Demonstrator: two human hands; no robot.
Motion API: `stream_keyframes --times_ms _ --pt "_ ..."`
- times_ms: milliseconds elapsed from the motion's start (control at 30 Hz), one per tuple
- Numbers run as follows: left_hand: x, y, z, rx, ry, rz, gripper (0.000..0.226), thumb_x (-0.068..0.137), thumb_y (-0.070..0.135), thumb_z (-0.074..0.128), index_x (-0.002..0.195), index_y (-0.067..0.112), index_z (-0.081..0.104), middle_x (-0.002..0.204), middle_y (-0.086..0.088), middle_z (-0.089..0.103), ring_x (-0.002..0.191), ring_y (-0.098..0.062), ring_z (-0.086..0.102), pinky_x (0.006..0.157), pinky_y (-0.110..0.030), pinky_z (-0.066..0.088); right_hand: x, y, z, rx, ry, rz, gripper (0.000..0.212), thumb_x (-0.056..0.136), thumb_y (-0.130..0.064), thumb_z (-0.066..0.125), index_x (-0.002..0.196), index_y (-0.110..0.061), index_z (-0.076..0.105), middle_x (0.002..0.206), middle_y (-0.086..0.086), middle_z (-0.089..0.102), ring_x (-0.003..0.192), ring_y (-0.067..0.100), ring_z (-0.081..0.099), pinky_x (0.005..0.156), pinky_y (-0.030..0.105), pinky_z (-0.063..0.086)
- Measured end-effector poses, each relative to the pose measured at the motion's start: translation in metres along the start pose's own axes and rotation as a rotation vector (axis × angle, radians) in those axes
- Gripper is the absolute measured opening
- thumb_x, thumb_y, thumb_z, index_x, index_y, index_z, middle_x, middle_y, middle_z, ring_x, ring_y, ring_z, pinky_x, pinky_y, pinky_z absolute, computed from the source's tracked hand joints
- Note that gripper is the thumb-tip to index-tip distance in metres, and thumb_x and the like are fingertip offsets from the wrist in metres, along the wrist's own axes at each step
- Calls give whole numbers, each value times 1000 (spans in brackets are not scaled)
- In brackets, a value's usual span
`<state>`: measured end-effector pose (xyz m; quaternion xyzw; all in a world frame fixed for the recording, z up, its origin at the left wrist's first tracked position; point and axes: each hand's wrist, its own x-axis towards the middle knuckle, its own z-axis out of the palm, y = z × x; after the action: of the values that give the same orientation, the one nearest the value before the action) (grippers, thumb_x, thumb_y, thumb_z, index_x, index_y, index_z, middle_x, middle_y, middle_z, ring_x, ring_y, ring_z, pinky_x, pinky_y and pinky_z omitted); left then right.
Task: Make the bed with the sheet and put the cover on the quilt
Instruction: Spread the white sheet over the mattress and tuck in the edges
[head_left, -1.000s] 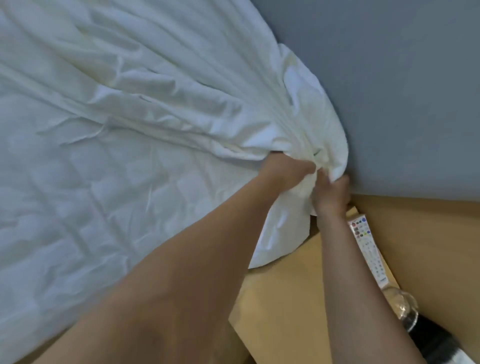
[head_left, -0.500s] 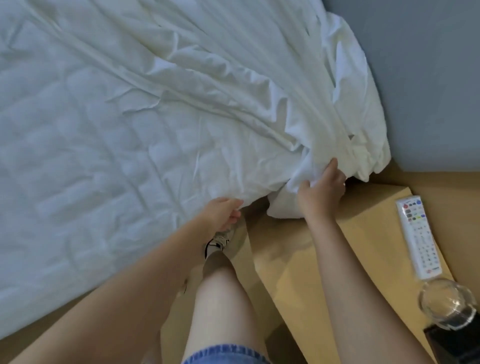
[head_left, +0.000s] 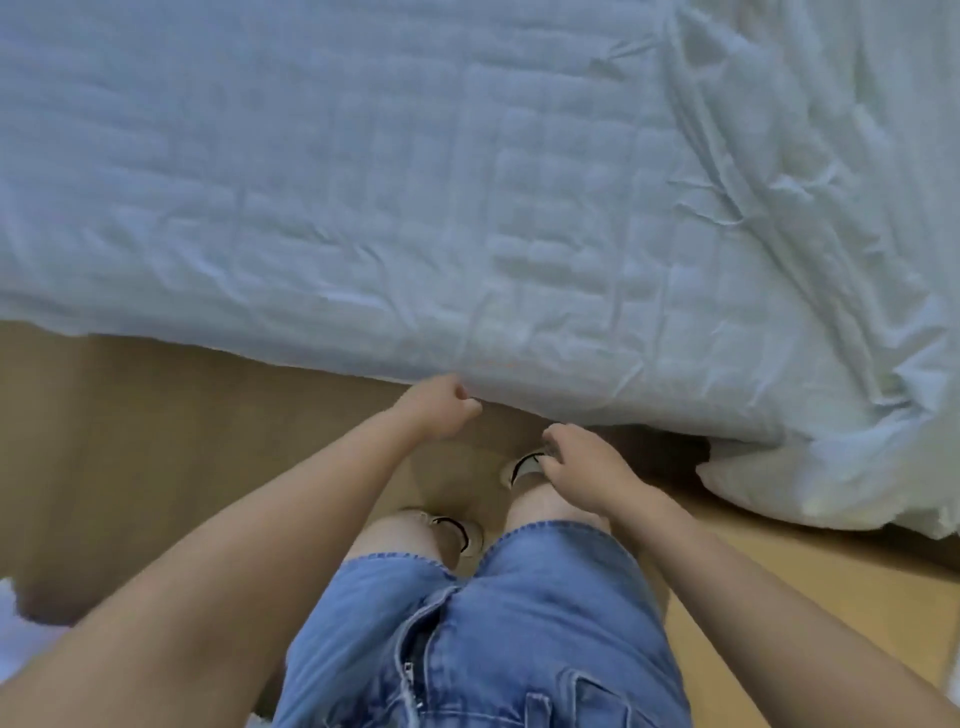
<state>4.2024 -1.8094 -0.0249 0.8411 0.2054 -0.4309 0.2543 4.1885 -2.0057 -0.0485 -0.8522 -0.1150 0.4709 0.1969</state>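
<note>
Left hand (head_left: 441, 410) reaches forward, fingers curled in a fist against the sheet's (head_left: 779, 208) near edge; whether it pinches cloth I cannot tell. Right hand (head_left: 582, 462) hovers apart, just below, fingers loosely curled, holding nothing. The sheet covers the bed (head_left: 260, 332), bunched at its right corner.

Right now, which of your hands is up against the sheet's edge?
The left hand: its curled fingers meet the near edge of the sheet, apparently gripping it. The right hand sits lower, apart from it, above a shoe.
</note>
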Motion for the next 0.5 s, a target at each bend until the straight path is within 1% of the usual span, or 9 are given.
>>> stream_keyframes --times_ms 67,167,200,233,300,333,367,400,500 --pt "-30 -64 -5 -156 69 -53 31 91 31 53 112 9 60 118 -9 61 107 -25 56 84 -30 42 4 -52 16 -136 -36 -95 41 96 -25 43 135 -12 44 132 8 51 119 25 49 93 34 42" --pt "-87 -166 7 -330 102 -138 33 93 32 53 115 9 59 120 -7 59 110 -24 54 88 -28 41 1 -130 51 -326 -108 -203 26 96 -24 42 118 -11 49 114 9 53 108 26 52 80 30 40" --pt "-106 -201 17 -411 106 -179 32 93 32 54 115 9 59 118 -7 59 107 -23 55 86 -28 41 -1 -154 65 -371 -132 -221 28 96 -23 42 119 -11 51 115 8 55 107 26 53 79 30 39" --pt "-125 -234 28 -513 115 -221 30 93 31 55 112 9 59 113 -7 60 99 -22 56 81 -27 42 -3 -176 80 -407 -152 -240 29 96 -23 43 119 -9 52 115 7 57 106 26 55 79 31 40" --pt "-165 -297 51 -728 159 -313 21 93 27 55 103 9 59 102 -8 61 80 -17 53 69 -26 41 -8 -219 111 -462 -188 -266 26 95 -20 43 109 -4 56 107 9 60 100 28 57 77 34 42" --pt "-183 -326 61 -816 195 -370 17 93 25 55 99 10 58 98 -8 60 74 -16 51 66 -25 39 -10 -239 126 -486 -206 -280 26 94 -19 43 107 -2 57 105 11 61 99 30 57 78 35 44" --pt "-200 -351 72 -885 232 -421 15 93 25 55 97 10 58 97 -8 61 74 -15 51 66 -25 39 -10 -257 140 -497 -221 -302 27 93 -18 44 107 0 58 105 13 63 99 31 58 80 36 45" --pt "-215 -374 82 -940 259 -472 15 93 25 55 97 11 58 97 -7 61 78 -16 53 70 -26 40 -10 -273 152 -505 -241 -321 27 93 -18 45 106 2 59 104 14 64 98 32 58 79 36 45" --pt "-248 -426 112 -1102 298 -589 19 93 32 53 95 15 60 100 -5 64 92 -20 59 84 -32 46 -4 -321 187 -583 -306 -386 24 92 -17 47 90 4 59 87 17 64 84 34 59 64 33 37"
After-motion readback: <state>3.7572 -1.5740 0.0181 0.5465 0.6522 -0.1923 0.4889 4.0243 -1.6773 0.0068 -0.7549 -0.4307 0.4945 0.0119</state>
